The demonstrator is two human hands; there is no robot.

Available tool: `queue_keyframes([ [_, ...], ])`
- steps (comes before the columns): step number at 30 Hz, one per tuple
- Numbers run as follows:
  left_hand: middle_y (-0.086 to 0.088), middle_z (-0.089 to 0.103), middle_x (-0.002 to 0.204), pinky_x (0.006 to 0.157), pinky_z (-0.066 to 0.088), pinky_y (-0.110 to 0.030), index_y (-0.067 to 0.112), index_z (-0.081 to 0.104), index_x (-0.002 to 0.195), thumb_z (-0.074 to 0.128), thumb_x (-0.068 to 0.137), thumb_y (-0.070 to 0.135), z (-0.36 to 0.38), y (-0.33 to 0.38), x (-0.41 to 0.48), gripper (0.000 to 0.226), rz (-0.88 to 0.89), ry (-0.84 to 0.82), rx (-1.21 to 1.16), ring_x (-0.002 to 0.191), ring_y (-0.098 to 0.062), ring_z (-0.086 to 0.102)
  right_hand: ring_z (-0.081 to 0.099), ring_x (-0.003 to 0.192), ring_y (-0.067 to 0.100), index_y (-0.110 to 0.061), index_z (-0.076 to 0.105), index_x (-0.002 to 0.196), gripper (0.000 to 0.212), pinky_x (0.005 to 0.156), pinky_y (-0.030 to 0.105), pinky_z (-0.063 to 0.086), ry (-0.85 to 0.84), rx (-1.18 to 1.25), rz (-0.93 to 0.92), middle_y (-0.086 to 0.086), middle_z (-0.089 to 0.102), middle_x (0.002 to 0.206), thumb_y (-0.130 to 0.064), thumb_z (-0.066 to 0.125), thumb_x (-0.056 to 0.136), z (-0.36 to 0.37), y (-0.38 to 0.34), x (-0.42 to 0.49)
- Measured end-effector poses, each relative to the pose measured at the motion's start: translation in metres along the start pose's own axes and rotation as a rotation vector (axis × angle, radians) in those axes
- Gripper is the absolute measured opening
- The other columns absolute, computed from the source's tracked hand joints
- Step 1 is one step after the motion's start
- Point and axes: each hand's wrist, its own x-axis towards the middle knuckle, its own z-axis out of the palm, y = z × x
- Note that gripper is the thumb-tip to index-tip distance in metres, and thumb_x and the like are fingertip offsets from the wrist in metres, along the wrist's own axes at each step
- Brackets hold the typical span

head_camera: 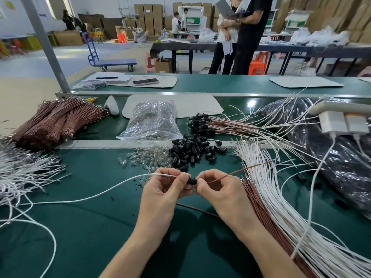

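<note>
Small black cylindrical plastic socket [191, 180], held above smooth green bench mat [90, 227]. Left hand [166, 187] pinches one end along with a thin white wire [120, 182]. Right hand [218, 189] pinches the other end with a thin reddish-brown wire [241, 171].
12 o'clock: loose heap of glossy black sockets [192, 152]; small clear glass bulbs [148, 157].
3 o'clock: fanned bundle of white and brown wires [281, 207].
Room: warehouse.

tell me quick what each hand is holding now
left hand: pinches the socket and white wire.
right hand: pinches the brown wire at the socket.
</note>
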Motion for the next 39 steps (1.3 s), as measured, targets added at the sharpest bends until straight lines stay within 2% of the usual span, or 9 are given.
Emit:
queue_keyframes([
  [5, -0.015, 0.076, 0.085, 0.069, 0.059, -0.023, 0.007, 0.063, 0.092, 0.074, 0.076, 0.021, 0.003, 0.003, 0.001, 0.025, -0.043, 0.030, -0.119, 0.074, -0.022, 0.075, 0.069, 0.069, 0.017, -0.013, 0.072, 0.086, 0.015, 0.065, 0.021, 0.055, -0.051, 0.390, 0.154, 0.011, 0.075, 0.077, -0.012, 0.062, 0.097, 0.006, -0.004, 0.003],
  [9, -0.013, 0.074, 0.083, 0.070, 0.059, -0.023, 0.007, 0.064, 0.089, 0.077, 0.072, 0.023, 0.003, 0.004, 0.002, 0.027, -0.068, 0.058, -0.190, 0.074, -0.018, 0.072, 0.070, 0.064, 0.021, -0.004, 0.063, 0.097, 0.032, 0.058, 0.025, 0.056, -0.053, 0.647, 0.315, 0.017, 0.075, 0.081, -0.033, 0.050, 0.103, 0.007, -0.004, 0.007],
  [11, -0.013, 0.074, 0.083, 0.070, 0.059, -0.023, 0.005, 0.063, 0.092, 0.075, 0.073, 0.022, 0.003, 0.006, 0.002, 0.028, -0.073, 0.064, -0.204, 0.075, -0.017, 0.072, 0.071, 0.069, 0.021, -0.006, 0.063, 0.108, 0.042, 0.060, 0.025, 0.056, -0.107, 0.635, 0.307, 0.014, 0.076, 0.089, -0.045, 0.058, 0.093, 0.008, -0.003, 0.006],
  [14, -0.015, 0.074, 0.084, 0.072, 0.059, -0.022, 0.003, 0.063, 0.094, 0.073, 0.075, 0.022, 0.003, 0.008, 0.002, 0.029, -0.092, 0.059, -0.218, 0.077, -0.019, 0.073, 0.070, 0.079, 0.017, -0.016, 0.068, 0.114, 0.039, 0.067, 0.024, 0.056, -0.194, 0.521, 0.197, 0.009, 0.076, 0.098, -0.036, 0.071, 0.081, 0.012, -0.002, 0.001],
  [18, -0.019, 0.073, 0.082, 0.069, 0.059, -0.026, 0.005, 0.067, 0.089, 0.072, 0.078, 0.025, 0.004, 0.008, 0.001, 0.024, -0.136, 0.015, -0.190, 0.077, -0.026, 0.073, 0.070, 0.083, 0.016, -0.015, 0.069, 0.112, 0.036, 0.064, 0.025, 0.056, -0.150, 0.453, 0.167, 0.011, 0.076, 0.101, -0.035, 0.070, 0.082, 0.010, -0.003, 0.000],
  [23, -0.011, 0.074, 0.090, 0.068, 0.058, -0.025, 0.014, 0.078, 0.086, 0.069, 0.080, 0.037, 0.003, 0.010, 0.000, 0.026, -0.144, -0.056, -0.127, 0.077, -0.016, 0.069, 0.071, 0.080, 0.018, -0.016, 0.071, 0.104, 0.027, 0.064, 0.026, 0.056, -0.109, 0.449, 0.167, 0.007, 0.076, 0.101, -0.036, 0.068, 0.086, 0.006, -0.005, 0.001],
  [29, -0.003, 0.070, 0.072, 0.067, 0.059, -0.026, 0.007, 0.064, 0.096, 0.067, 0.082, 0.040, -0.001, 0.005, 0.001, 0.036, -0.049, 0.000, 0.139, 0.069, -0.015, 0.069, 0.073, 0.084, 0.020, -0.011, 0.068, 0.105, 0.016, 0.066, 0.027, 0.058, -0.073, 0.451, 0.175, 0.007, 0.076, 0.100, -0.023, 0.061, 0.098, 0.008, -0.004, 0.002],
  [36, -0.001, 0.070, 0.078, 0.061, 0.056, -0.025, 0.012, 0.065, 0.092, 0.069, 0.082, 0.043, -0.003, 0.004, 0.000, 0.032, -0.022, 0.058, 0.076, 0.072, -0.011, 0.066, 0.072, 0.104, 0.020, -0.016, 0.071, 0.105, 0.029, 0.073, 0.030, 0.061, -0.026, 0.436, 0.171, 0.007, 0.074, 0.106, -0.034, 0.072, 0.083, 0.010, -0.002, 0.002],
  [39, -0.001, 0.071, 0.079, 0.059, 0.055, -0.024, 0.025, 0.068, 0.082, 0.072, 0.077, 0.047, -0.002, 0.005, 0.001, 0.023, -0.051, 0.016, 0.047, 0.072, -0.011, 0.066, 0.072, 0.104, 0.019, -0.022, 0.073, 0.102, 0.031, 0.074, 0.029, 0.061, -0.053, 0.439, 0.160, 0.004, 0.075, 0.105, -0.039, 0.073, 0.077, 0.011, -0.002, 0.001],
])
